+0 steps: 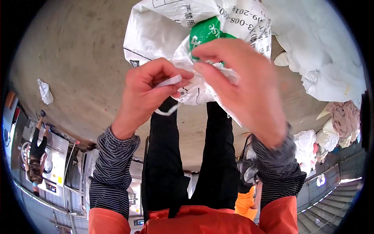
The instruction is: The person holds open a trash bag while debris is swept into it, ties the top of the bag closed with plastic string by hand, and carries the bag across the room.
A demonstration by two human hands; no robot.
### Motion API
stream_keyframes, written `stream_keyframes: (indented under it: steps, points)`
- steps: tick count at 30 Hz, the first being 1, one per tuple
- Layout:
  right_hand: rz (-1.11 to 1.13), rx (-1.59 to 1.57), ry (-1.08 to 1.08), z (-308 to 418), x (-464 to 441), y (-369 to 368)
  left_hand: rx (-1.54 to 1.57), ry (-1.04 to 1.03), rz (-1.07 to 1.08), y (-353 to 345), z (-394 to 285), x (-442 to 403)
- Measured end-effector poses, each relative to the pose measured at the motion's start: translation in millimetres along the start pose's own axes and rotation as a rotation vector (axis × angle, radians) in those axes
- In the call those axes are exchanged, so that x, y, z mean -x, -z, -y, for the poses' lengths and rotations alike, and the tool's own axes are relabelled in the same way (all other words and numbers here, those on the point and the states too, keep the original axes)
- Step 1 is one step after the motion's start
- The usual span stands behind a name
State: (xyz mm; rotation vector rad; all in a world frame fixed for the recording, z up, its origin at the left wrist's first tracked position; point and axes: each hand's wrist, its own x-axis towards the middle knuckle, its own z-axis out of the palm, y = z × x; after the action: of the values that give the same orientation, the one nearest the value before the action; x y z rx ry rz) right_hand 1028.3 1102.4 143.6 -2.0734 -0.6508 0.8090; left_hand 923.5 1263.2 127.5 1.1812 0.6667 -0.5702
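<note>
A white woven sack (150,33) with black print and a green printed patch lies at the top centre, in front of my legs. My left hand (150,85) is closed in a pinch on a white strip (170,81); a loose white loop hangs below it. To the right, my right hand (237,78) is over the sack, slightly blurred, with thumb and forefinger apart and curved toward each other. Nothing shows between its fingertips.
Large white sacks (311,43) lie at the upper right, with cloth bundles (344,117) below. A small white bag (45,92) is on the floor (85,50). One person (37,150) stands at the far left by white machines; another in orange (246,202) is behind.
</note>
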Motion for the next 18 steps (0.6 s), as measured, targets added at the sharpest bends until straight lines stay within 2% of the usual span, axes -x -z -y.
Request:
stream_keyframes:
  steps: [1, 3, 4, 5, 8, 10, 11, 13, 15, 18]
  points:
    - [0.009, 0.002, 0.006, -7, 2, -9, -0.092, -0.011, 0.000, 0, -11, -1]
    - [0.043, -0.135, -0.167, -18, 5, -20, -0.369, -0.023, -0.073, 12, -21, -3]
    - [0.056, -0.130, -0.171, -21, 7, -19, -0.304, -0.074, -0.126, 27, -31, -5]
    - [0.075, -0.129, -0.157, -25, 11, -16, -0.377, -0.098, -0.172, 47, -38, -8]
    - [0.115, -0.117, -0.067, -31, 10, -4, -0.527, -0.173, -0.171, 85, -60, -15]
    - [0.257, -0.011, -0.029, -27, 4, 3, -0.689, -0.194, -0.028, 102, -76, -24]
    - [0.260, -0.011, -0.027, -23, 0, 3, -0.687, -0.193, -0.031, 106, -82, -31]
    - [0.329, 0.010, -0.043, -17, -8, 1, -0.827, -0.409, 0.002, 109, -92, -48]
    - [0.342, 0.082, -0.028, -13, -13, -1, -0.740, -0.392, 0.009, 99, -99, -70]
    - [0.334, 0.153, -0.030, -18, -16, -5, -0.680, -0.521, 0.087, 62, -123, -81]
